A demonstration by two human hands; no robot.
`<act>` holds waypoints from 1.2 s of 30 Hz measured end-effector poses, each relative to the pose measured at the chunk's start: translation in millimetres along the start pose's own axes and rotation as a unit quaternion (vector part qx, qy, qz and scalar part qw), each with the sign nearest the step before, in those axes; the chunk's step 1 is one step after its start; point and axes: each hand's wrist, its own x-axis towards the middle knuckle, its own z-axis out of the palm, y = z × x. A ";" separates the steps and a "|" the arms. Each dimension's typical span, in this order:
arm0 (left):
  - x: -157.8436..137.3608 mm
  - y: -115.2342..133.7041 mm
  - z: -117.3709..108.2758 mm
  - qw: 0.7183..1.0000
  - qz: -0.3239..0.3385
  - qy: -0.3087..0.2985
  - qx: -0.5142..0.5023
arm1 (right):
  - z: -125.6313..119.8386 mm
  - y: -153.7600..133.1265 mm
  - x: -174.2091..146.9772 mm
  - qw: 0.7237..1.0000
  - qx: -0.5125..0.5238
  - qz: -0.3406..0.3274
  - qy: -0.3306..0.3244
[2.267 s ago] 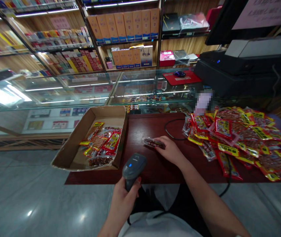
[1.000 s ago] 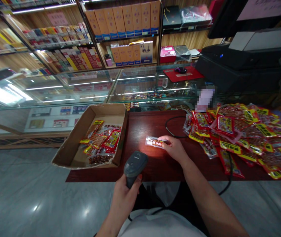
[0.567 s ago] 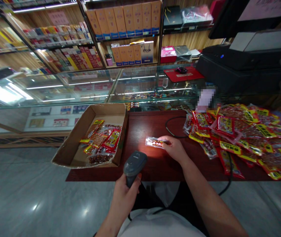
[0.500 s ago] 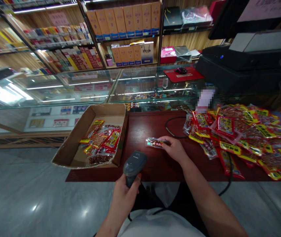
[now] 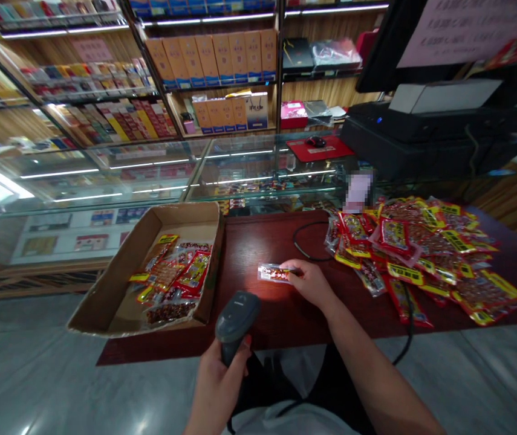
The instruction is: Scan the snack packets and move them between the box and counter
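Observation:
My left hand [image 5: 222, 376] is closed around the handle of a dark grey barcode scanner [image 5: 239, 314], whose head points up and away toward the table. A bright patch lights the wood by the small clear snack packet [image 5: 273, 273], which has red and white print. My right hand [image 5: 309, 283] pinches this packet by its right end, just over the tabletop. To the left, an open cardboard box [image 5: 104, 308] holds several red and yellow snack packets [image 5: 195, 272]. A large heap of similar packets [image 5: 444, 241] lies to the right of my right hand.
The dark red wooden table [image 5: 249, 241] meets a glass display counter [image 5: 158, 175]. A black cable [image 5: 410, 320] runs over the heap's front and the table edge. A black printer-like machine [image 5: 421, 139] and a mouse [image 5: 315, 141] on a red pad stand on the glass.
The view has shifted, so the scene sits further left. Light now falls brightly on the packet and the wood near it. Both hands keep their holds.

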 end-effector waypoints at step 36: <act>12.1 1.8 2.3 1.000 -0.013 0.000 0.018 | -111.1 -1.1 45.6 0.876 -0.410 0.057 0.246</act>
